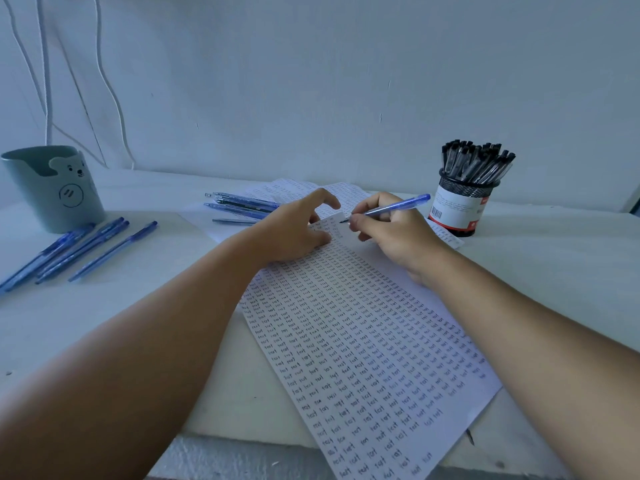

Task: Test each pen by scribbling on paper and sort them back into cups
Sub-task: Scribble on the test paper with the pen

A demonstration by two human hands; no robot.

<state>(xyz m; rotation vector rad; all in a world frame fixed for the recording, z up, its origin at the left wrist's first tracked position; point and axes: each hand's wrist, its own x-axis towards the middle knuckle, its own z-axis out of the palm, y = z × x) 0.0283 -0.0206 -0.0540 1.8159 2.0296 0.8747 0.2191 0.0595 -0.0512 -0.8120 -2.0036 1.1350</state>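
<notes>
A white sheet of paper (363, 341) covered in rows of small handwritten words lies in front of me on the table. My right hand (391, 233) grips a blue pen (398, 206), its tip touching the paper's far end. My left hand (298, 226) rests flat on the sheet's top left part, fingers spread. A grey-green cup with a bear drawing (55, 188) stands at the far left. A black mesh cup (462, 206) full of black pens stands at the far right.
Several blue pens (76, 251) lie loose in front of the bear cup. Another pile of pens (242, 206) lies beyond my left hand, on more written sheets (294, 188). White cables (104, 81) hang on the wall at the left. The table's front edge (242, 441) runs below.
</notes>
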